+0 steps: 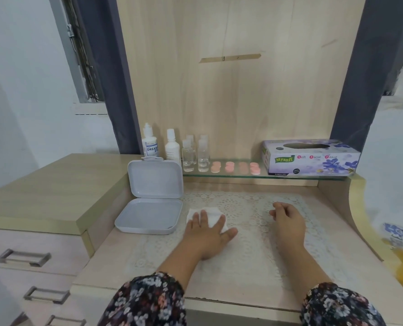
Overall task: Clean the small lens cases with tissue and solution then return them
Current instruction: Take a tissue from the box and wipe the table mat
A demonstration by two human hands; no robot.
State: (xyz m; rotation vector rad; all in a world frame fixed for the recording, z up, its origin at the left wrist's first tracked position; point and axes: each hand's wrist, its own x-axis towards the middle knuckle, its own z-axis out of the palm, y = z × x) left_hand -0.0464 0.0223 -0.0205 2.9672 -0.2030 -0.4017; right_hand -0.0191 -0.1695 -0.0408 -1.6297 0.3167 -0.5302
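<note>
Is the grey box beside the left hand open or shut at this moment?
Open. The grey box's lid stands upright behind its shallow base, which looks empty, just left of the left hand.

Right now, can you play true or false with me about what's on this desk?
1. The left hand lies flat on a white tissue. True.
2. The grey box is closed. False: its lid stands open.
3. The pink lens cases sit on the glass shelf. True.
4. The right hand holds a bottle. False: it holds nothing; the bottles stand on the shelf.
5. The tissue box is left of the bottles. False: it is at the right end.
</note>
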